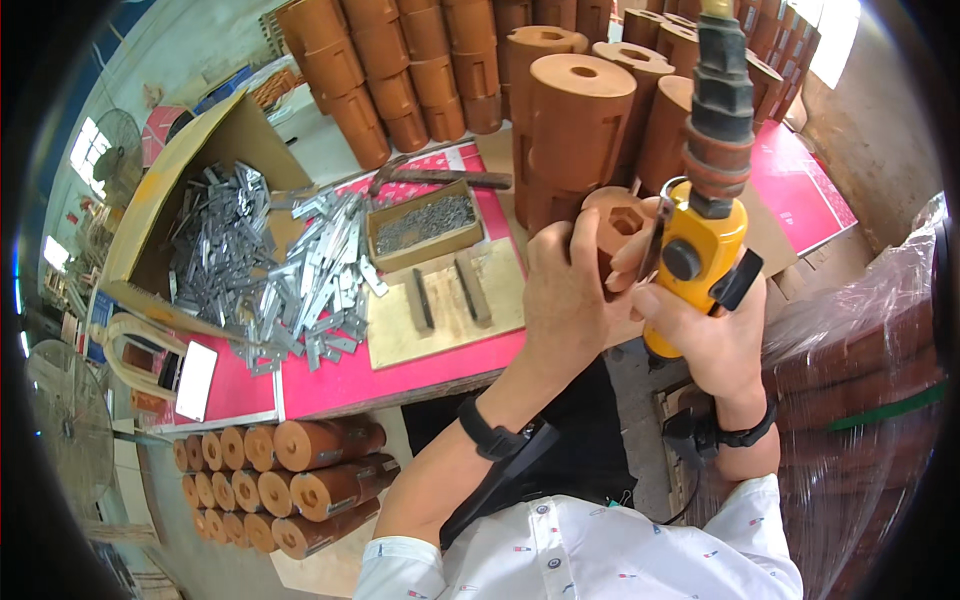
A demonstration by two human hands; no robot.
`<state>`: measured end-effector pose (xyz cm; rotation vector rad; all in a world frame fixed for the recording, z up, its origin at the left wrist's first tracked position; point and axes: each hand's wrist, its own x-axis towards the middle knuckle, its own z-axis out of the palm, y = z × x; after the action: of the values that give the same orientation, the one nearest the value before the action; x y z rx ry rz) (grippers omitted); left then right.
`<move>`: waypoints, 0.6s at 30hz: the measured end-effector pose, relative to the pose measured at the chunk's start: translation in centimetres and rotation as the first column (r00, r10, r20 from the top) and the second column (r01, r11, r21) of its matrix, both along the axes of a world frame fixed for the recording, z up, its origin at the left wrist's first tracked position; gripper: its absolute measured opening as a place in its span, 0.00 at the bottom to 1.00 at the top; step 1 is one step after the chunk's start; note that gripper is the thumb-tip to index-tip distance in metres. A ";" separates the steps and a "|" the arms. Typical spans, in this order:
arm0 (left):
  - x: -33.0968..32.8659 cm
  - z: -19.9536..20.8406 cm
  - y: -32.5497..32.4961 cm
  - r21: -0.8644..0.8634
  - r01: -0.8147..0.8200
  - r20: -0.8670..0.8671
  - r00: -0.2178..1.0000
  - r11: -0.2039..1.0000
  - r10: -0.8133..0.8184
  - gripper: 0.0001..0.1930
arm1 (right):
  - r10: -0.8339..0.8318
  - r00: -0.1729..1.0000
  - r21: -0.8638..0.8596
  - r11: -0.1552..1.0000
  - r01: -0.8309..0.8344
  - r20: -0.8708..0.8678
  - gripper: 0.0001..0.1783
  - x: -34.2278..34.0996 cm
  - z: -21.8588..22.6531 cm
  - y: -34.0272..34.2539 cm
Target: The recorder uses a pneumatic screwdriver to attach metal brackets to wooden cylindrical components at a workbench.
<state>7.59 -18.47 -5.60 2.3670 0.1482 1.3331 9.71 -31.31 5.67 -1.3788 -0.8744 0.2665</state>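
My right hand (728, 340) is closed around a yellow power screwdriver (712, 235), whose ribbed dark cable sleeve runs up past the stacks. Its tip is hidden. My left hand (560, 290) grips an orange-brown cylinder (607, 205) with a hexagonal recess in its end, just left of the screwdriver. A thin shiny strip shows between the cylinder and the tool; I cannot tell what it is. Left of my left hand, a light board (445, 335) carries two dark-edged bars (472, 290). Beyond it sits a small cardboard box (425, 228) of screws.
A pile of flat metal plates (325, 275) spills from a large cardboard box (130, 245). A hammer (440, 178) lies behind the screws. Tall cylinder stacks (580, 110) line the back; more cylinders (315, 445) are stacked lower left. Plastic-wrapped goods (860, 370) stand at right. A phone (196, 380) leans on a stand.
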 end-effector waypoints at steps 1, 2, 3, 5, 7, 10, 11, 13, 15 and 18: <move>-0.1 0.1 0.2 -0.001 -0.009 -0.010 1.000 1.000 0.009 0.46 | 0.009 1.000 -0.001 1.000 -0.009 -0.010 0.24 0.0 -0.1 0.0; -0.3 0.3 0.3 -0.033 0.018 -0.030 0.999 0.999 -0.019 0.45 | 0.015 1.000 -0.001 1.000 -0.015 -0.011 0.23 -0.1 -0.2 0.0; -0.3 0.7 0.2 -0.067 0.057 -0.052 0.997 0.996 -0.061 0.44 | 0.008 1.000 -0.002 1.000 -0.008 -0.017 0.23 0.0 -0.4 -0.1; -1.9 2.4 1.3 -0.255 0.114 -0.138 0.978 0.960 -0.153 0.45 | -0.055 0.998 -0.054 0.997 0.055 0.016 0.22 -0.4 -0.2 0.6; -4.8 2.6 3.0 -0.250 0.190 0.029 0.981 0.949 -0.189 0.46 | -0.032 0.992 -0.041 0.998 0.037 0.120 0.27 -1.5 0.6 1.3; -10.1 4.9 5.2 -0.580 0.117 0.005 0.990 0.806 -0.140 0.40 | 0.144 0.978 0.075 0.985 -0.156 0.154 0.24 -0.5 0.2 1.0; -11.5 5.2 6.1 -0.578 0.093 0.008 0.994 0.811 -0.108 0.39 | 0.295 0.939 0.165 0.932 -0.324 0.177 0.23 0.7 -0.7 0.9; -13.5 4.8 7.6 -0.682 0.041 0.017 0.999 0.731 -0.040 0.36 | 0.202 0.963 0.136 0.964 -0.228 0.180 0.22 0.3 -2.2 1.4; -15.2 4.6 8.2 -0.718 0.022 0.026 1.000 0.696 -0.004 0.35 | 0.113 0.973 0.118 0.983 -0.138 0.200 0.21 -0.7 -2.3 2.0; -16.6 4.1 9.1 -0.714 0.004 0.021 1.000 0.700 0.016 0.33 | 0.054 0.993 0.068 0.996 -0.062 0.108 0.21 -1.6 -1.8 2.7</move>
<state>-8.97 -9.34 -1.51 1.6713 0.5623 1.0366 8.12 -28.63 3.89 -1.3116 -1.0045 0.2056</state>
